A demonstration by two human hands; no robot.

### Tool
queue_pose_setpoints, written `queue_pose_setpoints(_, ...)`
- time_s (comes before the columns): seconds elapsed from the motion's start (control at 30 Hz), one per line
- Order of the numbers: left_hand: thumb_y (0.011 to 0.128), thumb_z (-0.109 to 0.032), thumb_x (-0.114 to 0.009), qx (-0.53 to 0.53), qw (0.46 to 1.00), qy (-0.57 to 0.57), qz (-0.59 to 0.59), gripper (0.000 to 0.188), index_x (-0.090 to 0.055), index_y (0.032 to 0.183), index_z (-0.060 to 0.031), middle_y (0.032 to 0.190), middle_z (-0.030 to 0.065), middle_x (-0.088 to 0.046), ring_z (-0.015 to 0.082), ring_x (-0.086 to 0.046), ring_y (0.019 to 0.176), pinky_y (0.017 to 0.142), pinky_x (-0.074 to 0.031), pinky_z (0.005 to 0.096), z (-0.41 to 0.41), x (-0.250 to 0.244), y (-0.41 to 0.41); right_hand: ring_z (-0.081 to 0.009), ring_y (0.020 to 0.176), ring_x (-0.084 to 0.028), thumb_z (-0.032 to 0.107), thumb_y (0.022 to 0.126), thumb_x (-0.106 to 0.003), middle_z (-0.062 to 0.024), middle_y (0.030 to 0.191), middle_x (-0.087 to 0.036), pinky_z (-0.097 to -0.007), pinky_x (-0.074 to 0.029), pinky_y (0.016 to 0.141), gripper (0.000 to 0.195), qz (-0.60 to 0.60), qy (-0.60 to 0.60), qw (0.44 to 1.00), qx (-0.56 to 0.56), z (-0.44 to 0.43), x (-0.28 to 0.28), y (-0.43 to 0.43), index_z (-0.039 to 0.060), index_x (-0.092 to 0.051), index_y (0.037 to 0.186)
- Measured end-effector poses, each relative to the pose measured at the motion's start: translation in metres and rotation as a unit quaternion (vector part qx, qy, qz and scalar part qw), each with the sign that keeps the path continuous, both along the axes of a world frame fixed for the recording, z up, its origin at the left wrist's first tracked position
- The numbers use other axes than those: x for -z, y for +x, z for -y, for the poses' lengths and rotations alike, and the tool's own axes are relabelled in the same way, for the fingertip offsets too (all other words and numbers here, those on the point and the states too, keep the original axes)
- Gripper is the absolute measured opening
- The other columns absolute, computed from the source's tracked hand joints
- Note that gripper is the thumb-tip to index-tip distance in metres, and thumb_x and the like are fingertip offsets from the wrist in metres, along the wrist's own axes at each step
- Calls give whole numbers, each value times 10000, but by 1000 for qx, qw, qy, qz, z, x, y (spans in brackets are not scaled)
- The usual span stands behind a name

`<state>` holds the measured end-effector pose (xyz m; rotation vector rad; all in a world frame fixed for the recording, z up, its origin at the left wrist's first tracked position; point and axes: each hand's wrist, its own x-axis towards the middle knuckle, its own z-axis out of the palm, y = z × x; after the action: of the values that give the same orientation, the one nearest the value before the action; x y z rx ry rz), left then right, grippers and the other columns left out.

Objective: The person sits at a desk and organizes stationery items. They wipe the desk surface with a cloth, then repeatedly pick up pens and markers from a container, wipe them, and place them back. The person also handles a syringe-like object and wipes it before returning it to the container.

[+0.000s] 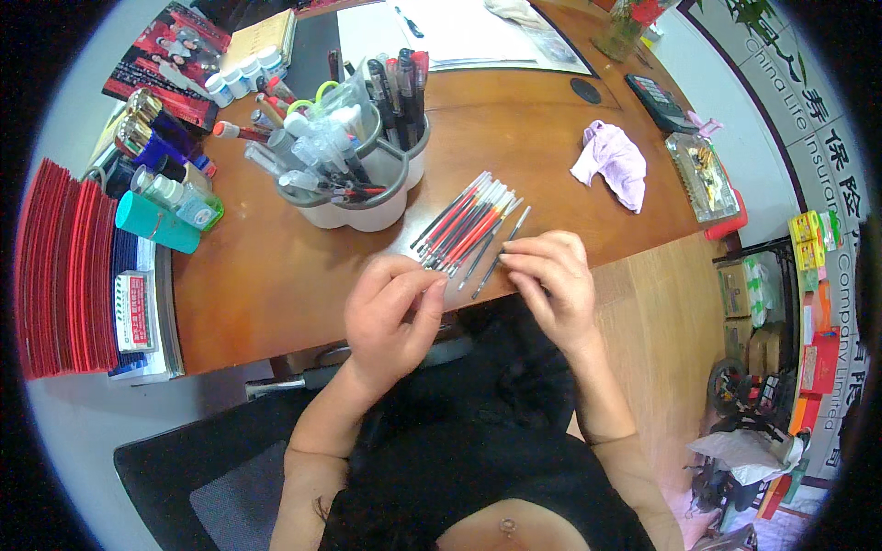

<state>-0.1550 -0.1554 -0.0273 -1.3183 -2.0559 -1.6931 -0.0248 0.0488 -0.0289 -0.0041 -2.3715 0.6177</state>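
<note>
A bunch of black and red pen refills (465, 224) lies slantwise side by side near the front edge of the wooden desk (275, 310). At its lower left is my left hand (396, 313), thumb and fingers curled close to the refill ends; whether it grips one cannot be made out. My right hand (551, 282) is just right of the bunch, its fingertips at a single dark refill (501, 255) that lies a little apart from the others. Whether those fingertips pinch it or only touch it is unclear. Behind the bunch stands a white pen organizer (368, 213) with a grey rim.
The organizer holds pens, caps and green-handled scissors (301, 105). Red folders (65, 275), a teal cylinder (158, 222) and small bottles stand left. A crumpled lilac cloth (610, 164), a calculator (658, 103) and a clear box (701, 177) are right. Papers (455, 34) lie at the back.
</note>
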Motion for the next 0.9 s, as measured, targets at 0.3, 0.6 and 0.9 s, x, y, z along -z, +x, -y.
queue_pose_setpoints(0.3,849,26,-767,2,1000,4,24,75,-732,915,15,843,102,-636,181,-582,669,580,-454,289,1,-4,-1,-268,983,-635,185,763,-830,-27,1076,-719,-417,-493,849,347,12,77,997,-26,10,15,12,114,-761,1095)
queue_pose_setpoints(0.6,869,-13,-766,21,999,-15,-29,143,-760,1012,-14,946,111,-675,177,-616,741,631,-498,288,0,3,-1,-227,873,-681,-16,917,-687,-123,1030,-701,-332,-561,755,178,-140,-103,984,49,11,-12,26,20,-717,1088)
queue_pose_setpoints(0.9,916,-21,-727,179,963,-86,182,270,-741,1185,-6,917,101,-728,141,-662,690,627,-530,272,0,-10,27,-167,795,-678,32,1043,-595,-170,1060,-700,-303,-584,711,185,-72,-567,815,-94,32,-23,20,-35,-610,1214)
